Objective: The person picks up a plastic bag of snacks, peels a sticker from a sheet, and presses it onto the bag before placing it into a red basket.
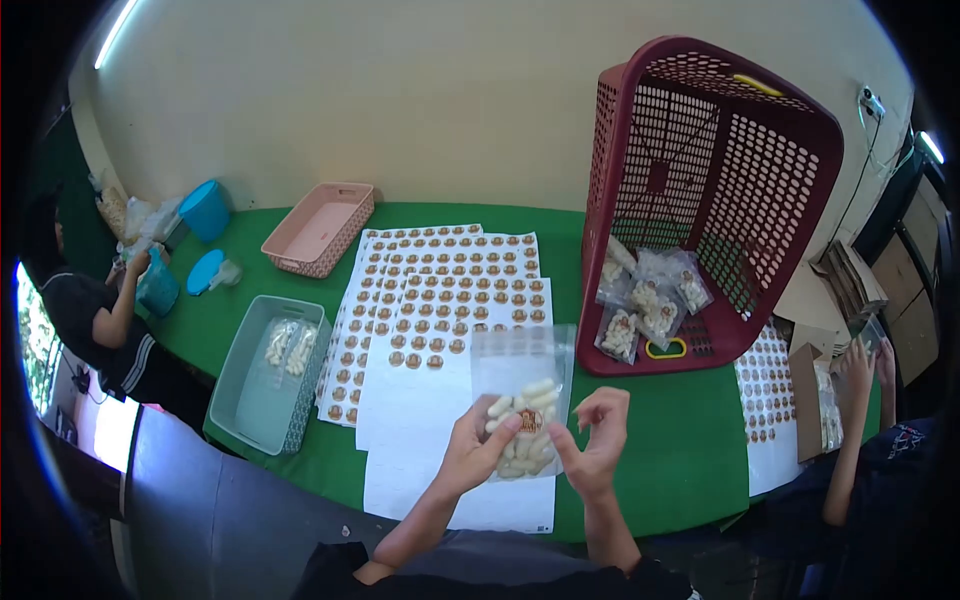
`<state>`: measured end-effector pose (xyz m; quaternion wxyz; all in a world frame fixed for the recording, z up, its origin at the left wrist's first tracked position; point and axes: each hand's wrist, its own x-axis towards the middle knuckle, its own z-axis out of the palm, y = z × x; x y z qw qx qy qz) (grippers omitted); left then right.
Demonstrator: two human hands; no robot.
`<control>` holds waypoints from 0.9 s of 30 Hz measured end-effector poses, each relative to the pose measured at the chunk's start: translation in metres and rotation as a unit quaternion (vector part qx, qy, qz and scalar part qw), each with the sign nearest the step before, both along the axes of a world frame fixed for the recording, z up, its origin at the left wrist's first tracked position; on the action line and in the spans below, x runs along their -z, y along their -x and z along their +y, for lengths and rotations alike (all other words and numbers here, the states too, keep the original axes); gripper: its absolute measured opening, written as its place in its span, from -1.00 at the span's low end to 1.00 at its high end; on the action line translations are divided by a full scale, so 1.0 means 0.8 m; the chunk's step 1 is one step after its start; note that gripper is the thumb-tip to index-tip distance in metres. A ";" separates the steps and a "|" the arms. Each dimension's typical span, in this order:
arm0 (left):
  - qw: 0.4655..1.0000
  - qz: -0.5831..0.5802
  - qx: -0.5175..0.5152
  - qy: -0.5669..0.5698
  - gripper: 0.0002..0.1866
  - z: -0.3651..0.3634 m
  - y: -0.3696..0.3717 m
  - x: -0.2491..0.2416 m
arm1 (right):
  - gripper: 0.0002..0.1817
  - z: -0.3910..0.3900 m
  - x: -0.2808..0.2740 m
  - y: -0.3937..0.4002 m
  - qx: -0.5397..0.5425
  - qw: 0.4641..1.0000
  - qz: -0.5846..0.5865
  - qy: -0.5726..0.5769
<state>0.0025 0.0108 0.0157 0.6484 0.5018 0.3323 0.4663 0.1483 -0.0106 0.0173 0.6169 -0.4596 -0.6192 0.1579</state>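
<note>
A clear plastic bag [525,458] of pale, capsule-shaped pieces is held up above the table, its flat upper part standing above the contents. My left hand [472,448] grips its left side, thumb across the front. On the bag's front sits a round brown sticker [529,421], close to the left thumb. My right hand [598,445] is at the bag's right edge with its thumb against or very near it; the other fingers are bent and apart from the bag. Underneath lie white sheets of round brown stickers [455,300], with bare backing where stickers are gone.
A tilted maroon basket [650,362] holds several filled bags [655,310]. Left stand a green basket [240,400] with filled bags and a pink basket [320,225]. A person [70,310] handles a blue bag at far left; another person's hands [858,370] work beside a carton at right.
</note>
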 end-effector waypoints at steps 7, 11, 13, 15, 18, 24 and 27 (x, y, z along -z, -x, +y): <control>0.995 0.099 -0.021 -0.018 -0.78 0.000 0.000 0.019 | -0.62 0.005 0.021 -0.003 -0.272 0.878 0.263 0.294; 0.995 0.018 -0.095 -0.024 -0.73 -0.006 -0.016 0.027 | -0.67 0.011 0.006 -0.002 -0.246 0.881 0.232 0.330; 0.996 -0.015 -0.089 0.002 -0.70 -0.015 -0.027 0.016 | -0.72 0.011 0.006 -0.001 -0.224 0.900 0.238 0.289; 0.997 -0.003 -0.074 -0.001 -0.64 -0.017 -0.031 0.015 | -0.73 0.011 0.010 -0.004 -0.217 0.906 0.238 0.274; 0.999 -0.009 -0.040 0.011 -0.62 -0.014 -0.030 0.013 | -0.74 0.006 0.009 -0.006 -0.196 0.913 0.248 0.260; 0.999 0.026 -0.034 -0.001 -0.71 -0.010 -0.022 0.000 | -0.77 0.005 0.012 0.001 -0.168 0.899 0.298 0.274; 0.996 0.092 -0.016 -0.015 -0.74 -0.001 -0.010 0.006 | -0.74 0.008 0.020 0.012 -0.144 0.917 0.281 0.245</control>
